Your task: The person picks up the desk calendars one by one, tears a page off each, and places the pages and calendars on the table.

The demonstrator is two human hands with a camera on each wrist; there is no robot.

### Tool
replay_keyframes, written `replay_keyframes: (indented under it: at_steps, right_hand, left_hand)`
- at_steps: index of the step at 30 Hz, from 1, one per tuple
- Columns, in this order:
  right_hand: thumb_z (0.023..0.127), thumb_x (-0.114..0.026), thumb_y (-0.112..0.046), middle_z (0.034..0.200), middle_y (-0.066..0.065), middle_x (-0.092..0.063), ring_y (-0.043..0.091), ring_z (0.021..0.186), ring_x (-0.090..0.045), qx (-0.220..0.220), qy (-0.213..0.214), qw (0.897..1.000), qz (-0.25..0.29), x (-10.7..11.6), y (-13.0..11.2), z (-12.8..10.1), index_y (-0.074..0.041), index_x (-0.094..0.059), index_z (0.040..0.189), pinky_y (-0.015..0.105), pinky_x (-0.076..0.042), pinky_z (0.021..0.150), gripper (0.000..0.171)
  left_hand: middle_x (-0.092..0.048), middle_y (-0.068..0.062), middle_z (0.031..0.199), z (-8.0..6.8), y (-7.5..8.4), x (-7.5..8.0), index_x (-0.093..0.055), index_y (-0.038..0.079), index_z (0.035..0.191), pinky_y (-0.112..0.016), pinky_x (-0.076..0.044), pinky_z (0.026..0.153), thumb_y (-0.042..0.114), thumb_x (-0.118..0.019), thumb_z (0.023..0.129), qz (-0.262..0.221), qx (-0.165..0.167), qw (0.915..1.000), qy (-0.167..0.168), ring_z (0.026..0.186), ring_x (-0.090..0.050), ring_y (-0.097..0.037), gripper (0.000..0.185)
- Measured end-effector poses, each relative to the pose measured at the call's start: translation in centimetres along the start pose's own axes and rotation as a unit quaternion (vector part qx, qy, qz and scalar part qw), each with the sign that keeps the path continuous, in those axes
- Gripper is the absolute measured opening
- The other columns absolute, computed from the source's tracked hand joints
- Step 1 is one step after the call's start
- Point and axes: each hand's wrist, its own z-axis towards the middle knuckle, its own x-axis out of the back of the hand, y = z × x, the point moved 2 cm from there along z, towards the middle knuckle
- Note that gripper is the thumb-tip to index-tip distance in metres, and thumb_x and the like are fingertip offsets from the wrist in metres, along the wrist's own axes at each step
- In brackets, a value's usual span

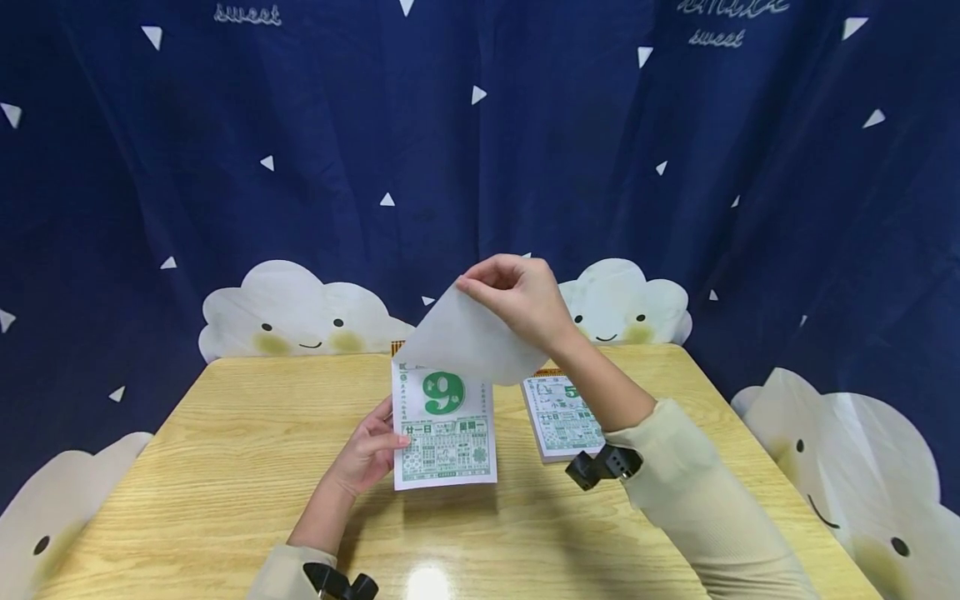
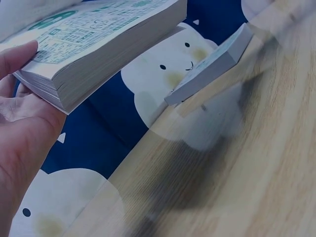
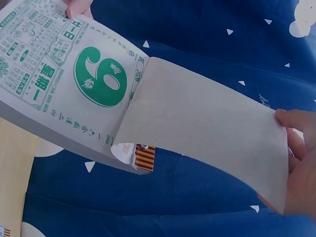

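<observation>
My left hand [image 1: 369, 454] grips a thick tear-off calendar [image 1: 450, 442] by its left side, thumb on the front, holding it above the table. Its showing sheet bears a big green 9 and green print. Between thumb and fingers, my right hand [image 1: 521, 300] pinches the lower end of a lifted page [image 1: 467, 337], blank on the side facing me. In the right wrist view that page [image 3: 207, 128] slants up from the calendar's top, still meeting it near the red and yellow striped binding [image 3: 144, 159]. The calendar's thick stack of page edges [image 2: 118, 54] shows in the left wrist view.
A second tear-off calendar [image 1: 558, 421], showing a green 5, lies on the wooden table [image 1: 270, 433] to the right, partly behind my right forearm. Beyond the table hangs a dark blue curtain [image 1: 330, 108] with white triangles and smiling clouds.
</observation>
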Motion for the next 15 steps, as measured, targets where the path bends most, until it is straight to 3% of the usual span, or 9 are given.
replay_keyframes:
  at_steps: [15]
  right_hand:
    - [0.084,-0.069,-0.022,0.087,0.01,-0.071,0.018,0.07,-0.06,-0.012,0.004,1.0,0.001,0.2,0.47,-0.23,-0.006,-0.072,0.092,0.024,-0.049,0.06,0.018]
  left_hand:
    - [-0.064,0.002,0.118,-0.02,0.08,0.02,-0.047,0.027,0.135,-0.031,-0.056,0.084,-0.017,-0.034,0.084,-0.003,-0.016,0.9998,0.007,0.103,-0.065,-0.016,0.069]
